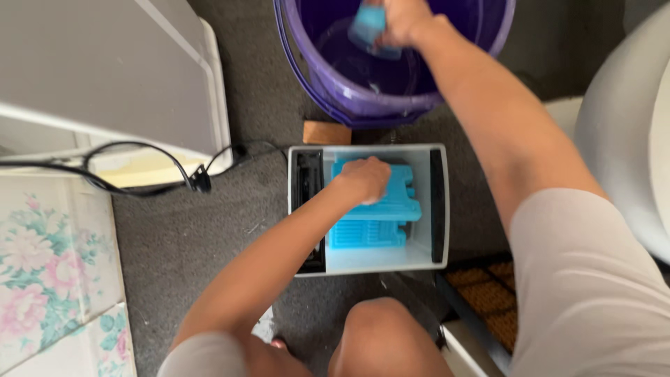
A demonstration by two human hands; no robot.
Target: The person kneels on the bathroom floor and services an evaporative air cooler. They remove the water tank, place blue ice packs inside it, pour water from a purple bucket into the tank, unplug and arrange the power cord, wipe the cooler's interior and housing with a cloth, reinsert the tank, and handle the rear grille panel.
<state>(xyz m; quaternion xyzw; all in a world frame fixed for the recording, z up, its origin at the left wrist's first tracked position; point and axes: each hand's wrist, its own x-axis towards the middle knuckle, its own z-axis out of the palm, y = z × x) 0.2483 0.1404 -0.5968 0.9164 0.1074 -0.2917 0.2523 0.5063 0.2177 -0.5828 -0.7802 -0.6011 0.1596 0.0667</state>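
My left hand (pixel 363 179) rests with closed fingers on a blue ice pack (pixel 391 202) lying in a white open-topped box (pixel 368 262) on the dark carpet; whether it grips the pack I cannot tell. A second, ribbed blue pack (pixel 366 234) lies under the first. My right hand (pixel 405 19) reaches into a purple bucket (pixel 349 87) beyond the box and holds a light blue pack (pixel 368 26) over the water inside.
A white cabinet (pixel 125 77) stands at the upper left, with a black cable (pixel 139 171) trailing from it. Floral fabric (pixel 49 265) covers the lower left. A white rounded object (pixel 628 139) fills the right. A small brown block (pixel 326 132) lies between bucket and box.
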